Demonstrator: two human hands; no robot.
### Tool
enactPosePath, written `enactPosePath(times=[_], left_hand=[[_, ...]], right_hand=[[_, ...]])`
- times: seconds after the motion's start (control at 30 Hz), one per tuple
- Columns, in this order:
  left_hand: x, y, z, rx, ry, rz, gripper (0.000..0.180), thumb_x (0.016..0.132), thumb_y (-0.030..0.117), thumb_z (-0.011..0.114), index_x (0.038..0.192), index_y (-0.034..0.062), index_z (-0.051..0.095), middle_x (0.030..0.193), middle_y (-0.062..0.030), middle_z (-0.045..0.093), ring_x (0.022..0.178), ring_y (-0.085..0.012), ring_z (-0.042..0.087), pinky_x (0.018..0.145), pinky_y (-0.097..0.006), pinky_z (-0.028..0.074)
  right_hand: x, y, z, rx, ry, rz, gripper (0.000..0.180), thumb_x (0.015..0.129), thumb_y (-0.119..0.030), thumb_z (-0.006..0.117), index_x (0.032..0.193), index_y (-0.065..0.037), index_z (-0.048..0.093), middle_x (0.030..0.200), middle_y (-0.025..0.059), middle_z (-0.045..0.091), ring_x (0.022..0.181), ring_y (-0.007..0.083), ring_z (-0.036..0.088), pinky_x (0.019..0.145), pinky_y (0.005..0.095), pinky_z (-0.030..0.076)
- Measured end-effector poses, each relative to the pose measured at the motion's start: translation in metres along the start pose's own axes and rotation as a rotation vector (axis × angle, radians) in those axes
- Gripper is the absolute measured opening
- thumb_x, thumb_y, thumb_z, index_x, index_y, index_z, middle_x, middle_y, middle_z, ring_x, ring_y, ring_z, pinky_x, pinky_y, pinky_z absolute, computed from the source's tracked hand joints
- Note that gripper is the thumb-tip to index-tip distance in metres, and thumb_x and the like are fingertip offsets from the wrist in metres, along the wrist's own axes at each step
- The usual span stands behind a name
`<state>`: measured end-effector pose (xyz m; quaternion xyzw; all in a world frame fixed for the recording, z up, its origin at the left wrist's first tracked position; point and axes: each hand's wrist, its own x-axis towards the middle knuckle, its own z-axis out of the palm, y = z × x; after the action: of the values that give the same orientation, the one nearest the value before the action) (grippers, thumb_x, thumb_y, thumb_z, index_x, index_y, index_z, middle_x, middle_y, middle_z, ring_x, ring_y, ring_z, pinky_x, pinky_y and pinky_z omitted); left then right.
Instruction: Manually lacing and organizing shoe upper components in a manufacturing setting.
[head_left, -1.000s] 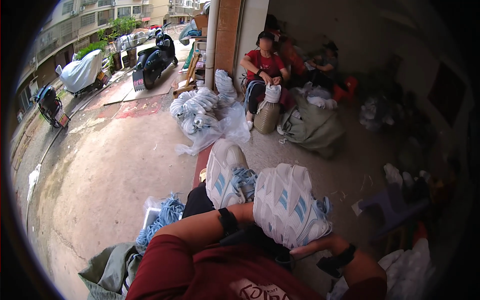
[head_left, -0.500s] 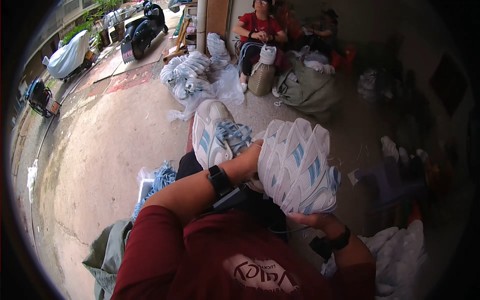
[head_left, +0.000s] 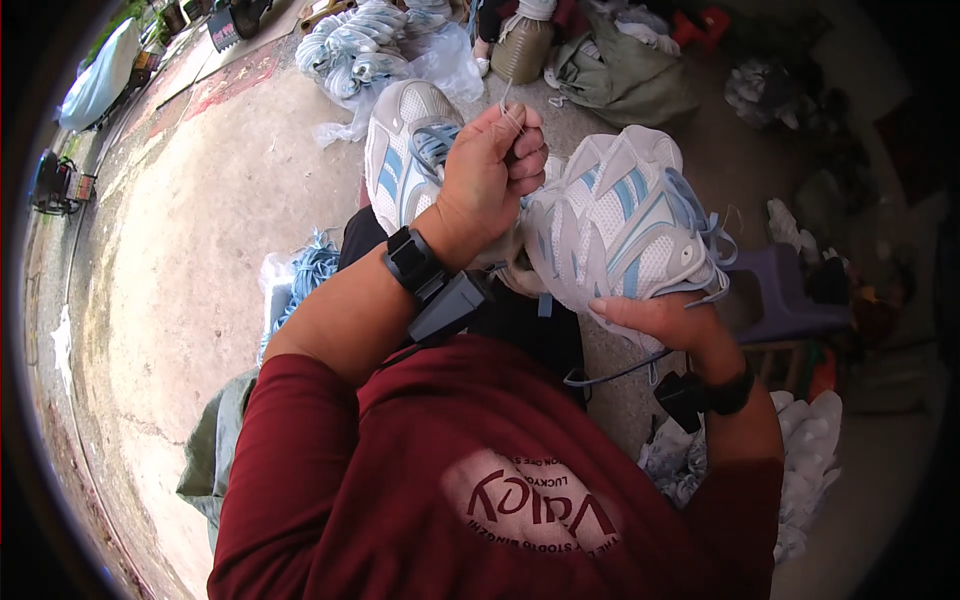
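My left hand (head_left: 492, 172) is raised in front of me, fingers closed in a pinch on a thin white string (head_left: 508, 94) whose end sticks up above the fist. My right hand (head_left: 660, 322) grips the lower right side of a nested stack of white mesh shoe uppers (head_left: 622, 215) with light-blue stripes, thumb on the near side. Blue laces (head_left: 708, 235) hang loose at the stack's right end. Partly behind my left hand is another white-and-blue shoe upper (head_left: 392, 165) with blue laces. The string's lower course is hidden by the fist.
Bundled uppers (head_left: 350, 50) lie on clear plastic ahead. Beside them are a brown ribbed container (head_left: 522, 48) and a green sack (head_left: 620, 80). Blue laces (head_left: 315, 265) are heaped by my left side. A purple stool (head_left: 790, 295) stands at right, near white pieces (head_left: 808, 440).
My left hand has come away from beside the stack and risen, now pinching string. The stack has turned, its laced end swinging toward the right. The view has tilted downward.
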<state>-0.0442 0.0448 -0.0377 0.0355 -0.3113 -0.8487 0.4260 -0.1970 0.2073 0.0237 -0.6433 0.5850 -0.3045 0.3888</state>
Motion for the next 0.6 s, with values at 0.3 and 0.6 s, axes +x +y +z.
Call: enactPosePath(times=[0.3,0.6], left_hand=[[-0.014,0.002,-0.002,0.007,-0.225,0.019,0.019,0.092,0.026,0.048,0.085,0.0079,0.051,0.064,0.0031,0.035,0.054,-0.0068,0.029,0.047,-0.020,0.023],[-0.024,-0.003,0.027,1.167,-0.834,0.537,0.025,0.089,0.017,0.047,0.108,0.0041,0.057,0.097,-0.0149,0.059,0.086,-0.0343,0.057,0.074,-0.035,0.044]], right_hand=[[0.078,0.031,0.015,0.037,-0.505,0.218,0.051,0.072,-0.033,0.065,0.113,-0.004,0.057,0.116,0.0132,0.057,0.110,0.0226,0.051,0.096,0.0320,0.036],[0.053,0.003,0.015,-0.262,-0.515,0.263,0.052,0.084,-0.036,0.059,0.122,-0.003,0.050,0.122,0.0135,0.051,0.113,0.0192,0.044,0.098,0.0279,0.034]])
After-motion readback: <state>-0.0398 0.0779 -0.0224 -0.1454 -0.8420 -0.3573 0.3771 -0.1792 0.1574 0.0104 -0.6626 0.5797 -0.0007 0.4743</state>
